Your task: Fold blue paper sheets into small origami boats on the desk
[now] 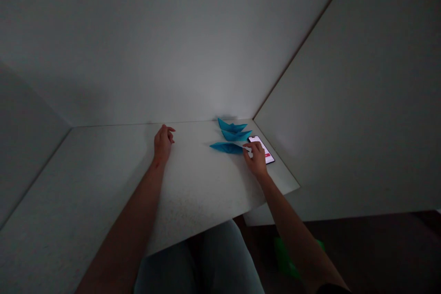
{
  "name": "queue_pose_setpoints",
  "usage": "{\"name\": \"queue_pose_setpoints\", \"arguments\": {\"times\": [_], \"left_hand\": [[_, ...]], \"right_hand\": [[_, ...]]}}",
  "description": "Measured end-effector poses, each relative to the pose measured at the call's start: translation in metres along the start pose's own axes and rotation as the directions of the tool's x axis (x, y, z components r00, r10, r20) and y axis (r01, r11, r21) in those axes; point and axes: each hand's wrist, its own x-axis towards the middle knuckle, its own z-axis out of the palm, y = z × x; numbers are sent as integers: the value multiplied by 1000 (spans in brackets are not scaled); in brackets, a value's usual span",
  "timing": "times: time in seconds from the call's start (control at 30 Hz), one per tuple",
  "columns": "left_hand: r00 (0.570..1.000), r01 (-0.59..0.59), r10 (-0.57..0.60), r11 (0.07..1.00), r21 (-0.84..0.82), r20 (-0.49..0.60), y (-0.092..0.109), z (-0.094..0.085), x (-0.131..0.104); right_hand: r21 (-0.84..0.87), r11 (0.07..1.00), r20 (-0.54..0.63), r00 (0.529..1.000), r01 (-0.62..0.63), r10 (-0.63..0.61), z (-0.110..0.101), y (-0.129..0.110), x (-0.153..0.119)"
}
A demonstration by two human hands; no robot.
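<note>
Three folded blue paper shapes lie at the right of the white table. The nearest, a blue paper boat (225,148), looks flatter and lies lengthwise toward me. My right hand (255,155) pinches its right end between thumb and fingertips, covering that tip. Behind it sits a second blue paper boat (236,136) with raised points, and a third paper boat (228,125) stands close to the wall. Off to the left, my left hand (163,140) rests on the table, fingers loosely curled and apart, with nothing in it.
A phone (269,158) with a lit screen lies partly under my right hand. White walls close in the table (196,183) at the back and right. Below the table's front edge are my legs (220,257) and a green object (284,257) on the dark floor.
</note>
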Motion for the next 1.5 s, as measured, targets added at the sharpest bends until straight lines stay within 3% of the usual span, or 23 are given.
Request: {"name": "queue_pose_setpoints", "arguments": {"times": [0.23,0.37,0.47,0.77,1.03,1.23,1.5], "left_hand": [[1000,26,-26,1000,-12,-4,2,1,0],[1000,28,-28,1000,-1,-6,5,2,0],[1000,26,-26,1000,-4,-7,6,2,0],[997,77,-78,996,-39,-15,10,5,0],[996,85,-85,996,-26,-17,12,4,-1],[997,71,-72,996,-44,-17,10,4,-1],[997,70,-71,997,-33,-18,10,4,-2]], "right_hand": [[-195,981,73,997,-15,30,24,-3,-19],[-284,953,11,994,-105,113,34,5,-16],[-268,953,-38,990,-139,134,36,8,-14],[-190,981,67,996,-46,60,27,-6,-17],[-299,954,144,989,14,30,28,-12,-6],[-329,944,139,987,-29,79,37,-17,16],[-300,950,111,986,-84,122,46,-14,21]]}}
